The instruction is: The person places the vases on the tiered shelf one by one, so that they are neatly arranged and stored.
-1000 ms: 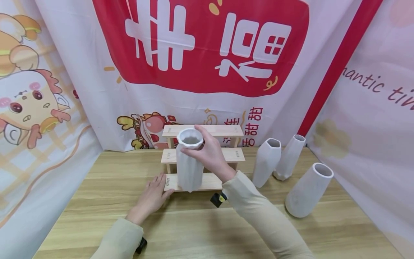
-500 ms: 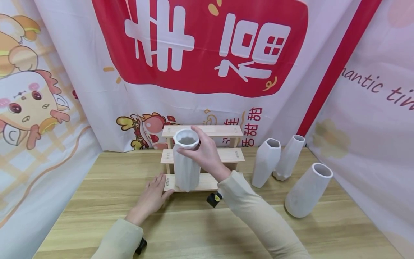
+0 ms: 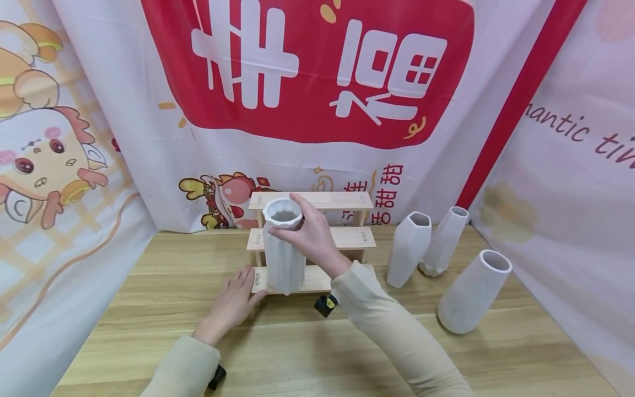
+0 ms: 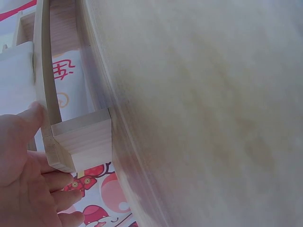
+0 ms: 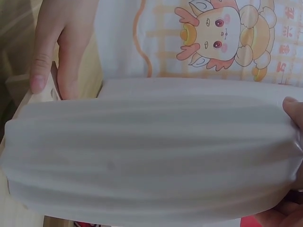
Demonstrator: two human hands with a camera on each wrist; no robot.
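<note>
My right hand (image 3: 315, 234) grips a white fluted ceramic vase (image 3: 284, 256) near its rim, thumb on the front side and fingers at the back. Upright, the vase is over the lowest step of a three-tier wooden display shelf (image 3: 319, 278), left of its middle. Whether its base fully touches the board cannot be told. My left hand (image 3: 233, 303) holds the left end of that lowest step. In the left wrist view the thumb lies against the board's front edge, and the fingers (image 4: 59, 182) are at its end. The right wrist view shows the vase's ribbed side (image 5: 151, 156) close up.
To the right of the shelf stand a faceted white vase (image 3: 409, 251), a slimmer faceted one (image 3: 445, 242) and a smooth tapered one (image 3: 473, 292). All are on the wood-grain table (image 3: 288, 347). A printed cloth backdrop (image 3: 307, 154) hangs behind the shelf.
My right hand has shifted the fluted vase a little to the left along the lowest step. The left hand stays at the step's end, and the other vases have not moved.
</note>
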